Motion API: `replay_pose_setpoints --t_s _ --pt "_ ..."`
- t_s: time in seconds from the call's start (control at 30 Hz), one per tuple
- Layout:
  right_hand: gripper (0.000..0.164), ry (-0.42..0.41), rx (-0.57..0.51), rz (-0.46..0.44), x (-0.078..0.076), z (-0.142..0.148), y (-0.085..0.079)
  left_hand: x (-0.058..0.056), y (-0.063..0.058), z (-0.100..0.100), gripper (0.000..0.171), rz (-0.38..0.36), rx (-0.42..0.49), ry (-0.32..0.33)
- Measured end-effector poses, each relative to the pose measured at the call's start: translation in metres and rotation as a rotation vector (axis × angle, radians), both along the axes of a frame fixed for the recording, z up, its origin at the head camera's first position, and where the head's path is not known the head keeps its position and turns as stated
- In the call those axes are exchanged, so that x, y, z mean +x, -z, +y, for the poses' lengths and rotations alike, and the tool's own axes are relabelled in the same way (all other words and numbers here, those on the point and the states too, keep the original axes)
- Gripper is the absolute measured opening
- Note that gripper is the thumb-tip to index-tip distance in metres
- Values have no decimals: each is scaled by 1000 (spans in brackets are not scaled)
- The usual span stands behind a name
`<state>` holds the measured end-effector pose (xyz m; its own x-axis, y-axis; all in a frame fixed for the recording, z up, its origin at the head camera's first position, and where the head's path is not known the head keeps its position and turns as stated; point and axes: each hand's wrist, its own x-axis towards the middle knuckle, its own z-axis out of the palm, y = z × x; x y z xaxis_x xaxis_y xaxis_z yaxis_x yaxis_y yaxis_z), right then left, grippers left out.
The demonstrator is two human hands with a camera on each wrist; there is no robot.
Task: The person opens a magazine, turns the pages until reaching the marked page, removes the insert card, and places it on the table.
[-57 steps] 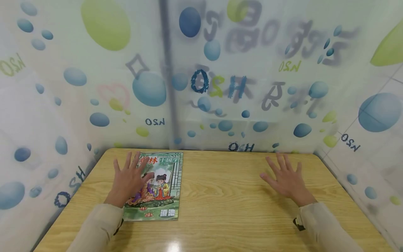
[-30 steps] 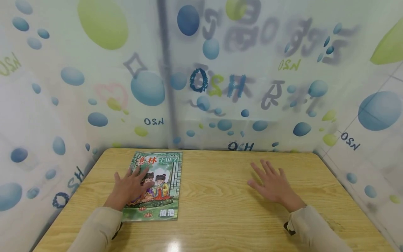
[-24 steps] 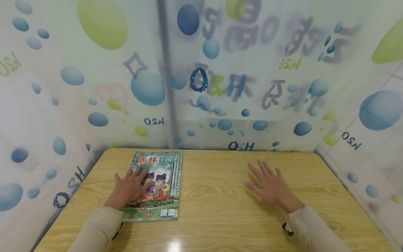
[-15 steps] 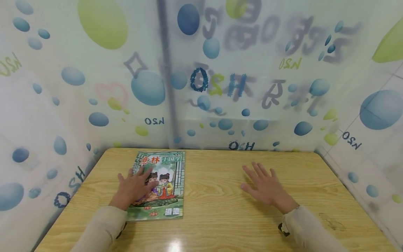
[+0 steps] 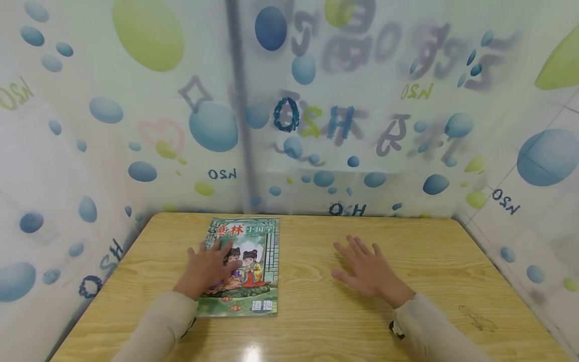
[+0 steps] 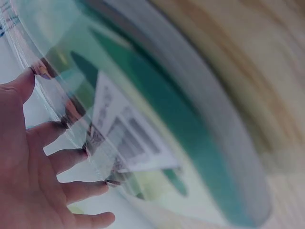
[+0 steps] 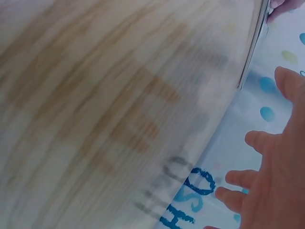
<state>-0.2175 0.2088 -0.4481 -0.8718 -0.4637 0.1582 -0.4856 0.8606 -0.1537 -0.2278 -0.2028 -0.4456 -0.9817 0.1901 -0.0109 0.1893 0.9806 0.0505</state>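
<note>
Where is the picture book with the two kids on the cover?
In the head view, the picture book lies flat on the left half of the wooden table, near its far edge. The left hand rests on its cover.

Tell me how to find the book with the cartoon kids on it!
Look at the wooden table. On its left half lies a green magazine, with the left hand flat on it. Its cover shows two cartoon children under red and green characters.
</note>
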Motion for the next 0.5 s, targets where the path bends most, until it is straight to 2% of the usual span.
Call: replay_pose_setpoints --t_s 0.27,0.5 --pt "69 -40 -1 -47 2 -15 0 1 -2 19 72 22 -65 19" --pt "72 -69 16 -103 4 -27 2 -3 0 39 73 49 -94 39"
